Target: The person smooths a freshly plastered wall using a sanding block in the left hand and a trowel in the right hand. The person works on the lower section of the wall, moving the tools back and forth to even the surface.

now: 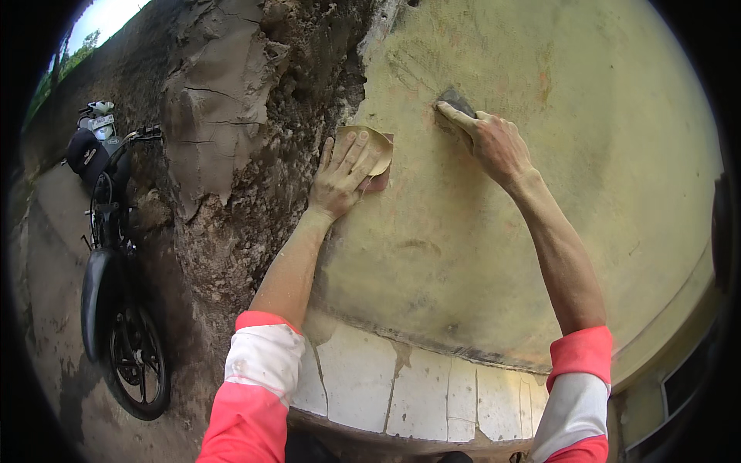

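My left hand (340, 174) lies with fingers outstretched over a bent sheet of sandpaper (377, 148), holding it against the wall near its broken left edge. Tan backing and a reddish-brown side of the sheet show. Higher up and to the right, my right hand (498, 143) grips a small dark grey flat piece (457, 100) against the wall, its index finger stretched along it. The exact kind of this piece cannot be made out. The wall (587, 193) is yellow-green, with scratches and a darker patch below the right hand.
Rough, cracked brown masonry (216, 116) borders the wall on the left. Farther left stands a motorcycle (116, 285) with a dark cap (86, 154) near its handlebar. Cracked white tiles (424, 393) form a ledge below. A dark-framed opening (687, 378) is at lower right.
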Demonstrator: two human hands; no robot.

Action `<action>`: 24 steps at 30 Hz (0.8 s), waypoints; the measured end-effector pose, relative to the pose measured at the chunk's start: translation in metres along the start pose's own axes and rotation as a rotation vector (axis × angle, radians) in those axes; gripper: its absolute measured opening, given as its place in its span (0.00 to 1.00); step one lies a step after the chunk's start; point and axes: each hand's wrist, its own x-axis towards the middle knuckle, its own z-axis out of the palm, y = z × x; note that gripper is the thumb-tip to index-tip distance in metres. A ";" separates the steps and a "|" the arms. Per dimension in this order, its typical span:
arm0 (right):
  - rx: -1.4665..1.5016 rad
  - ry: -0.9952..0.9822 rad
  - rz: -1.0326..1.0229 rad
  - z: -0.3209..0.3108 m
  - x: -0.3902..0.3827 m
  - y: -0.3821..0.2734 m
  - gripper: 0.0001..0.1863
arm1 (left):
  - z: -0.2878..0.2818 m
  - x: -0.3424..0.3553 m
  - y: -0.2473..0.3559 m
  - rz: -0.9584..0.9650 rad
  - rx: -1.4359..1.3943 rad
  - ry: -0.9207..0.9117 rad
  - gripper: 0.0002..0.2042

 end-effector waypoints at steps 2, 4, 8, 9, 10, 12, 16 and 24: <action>-0.023 0.096 -0.027 0.006 0.015 -0.008 0.23 | 0.000 0.000 0.001 0.004 -0.011 -0.023 0.34; 0.035 0.072 -0.004 0.008 0.005 0.004 0.23 | -0.003 -0.001 -0.001 0.008 -0.003 -0.038 0.35; 0.038 0.046 0.008 0.001 0.007 0.005 0.29 | -0.005 0.000 -0.006 0.014 0.007 -0.016 0.35; 0.007 0.043 -0.003 -0.004 0.010 0.001 0.33 | -0.003 0.000 -0.002 0.014 -0.006 -0.006 0.35; -0.028 0.054 -0.023 -0.006 0.013 -0.001 0.32 | -0.002 0.000 0.001 0.012 -0.009 -0.016 0.35; -0.093 0.088 -0.070 -0.009 0.022 -0.006 0.31 | -0.001 0.001 -0.001 0.013 0.001 -0.033 0.34; 0.066 -0.013 0.010 -0.003 0.002 0.018 0.22 | -0.012 -0.006 -0.012 0.015 0.037 -0.043 0.34; 0.053 -0.062 -0.076 -0.015 0.010 0.014 0.23 | -0.008 -0.004 -0.008 0.022 0.022 -0.039 0.34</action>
